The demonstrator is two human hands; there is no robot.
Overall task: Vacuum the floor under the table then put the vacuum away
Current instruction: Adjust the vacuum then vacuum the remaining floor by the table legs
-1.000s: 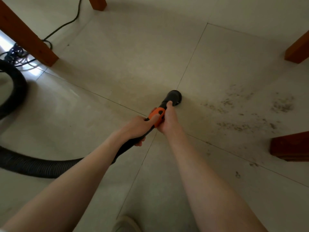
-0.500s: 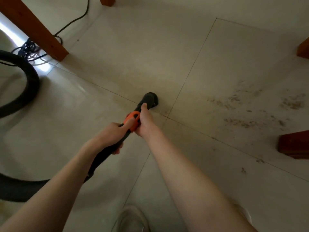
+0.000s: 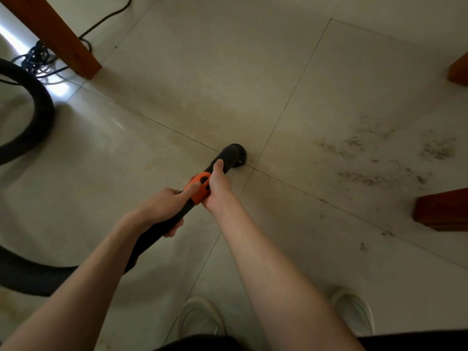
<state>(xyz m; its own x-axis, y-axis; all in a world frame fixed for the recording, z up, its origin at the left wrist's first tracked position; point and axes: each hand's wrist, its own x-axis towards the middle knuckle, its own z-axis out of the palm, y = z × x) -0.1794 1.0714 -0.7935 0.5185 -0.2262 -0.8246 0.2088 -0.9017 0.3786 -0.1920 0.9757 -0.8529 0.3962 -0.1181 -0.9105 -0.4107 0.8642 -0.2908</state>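
Observation:
A black vacuum nozzle (image 3: pixel 234 153) with an orange collar (image 3: pixel 200 187) points down at the pale tiled floor, its mouth by a tile joint crossing. My left hand (image 3: pixel 162 206) grips the black tube just behind the collar. My right hand (image 3: pixel 217 184) grips the tube at the collar, thumb lying along the nozzle. The ribbed black hose (image 3: pixel 30 272) runs off to the left and loops back up (image 3: pixel 43 107). Scattered brownish dirt (image 3: pixel 374 158) lies on the tiles to the right of the nozzle.
Wooden table legs stand at upper left (image 3: pixel 63 39), upper right (image 3: pixel 459 72) and right (image 3: pixel 440 210). A black power cable (image 3: pixel 38 59) lies tangled behind the left leg. My two pale shoes (image 3: pixel 200 317) show at the bottom.
The nozzle swept left from the tile crossing, then came back right to it. The view has tilted down, bringing my shoes into sight. Both hands keep their grip.

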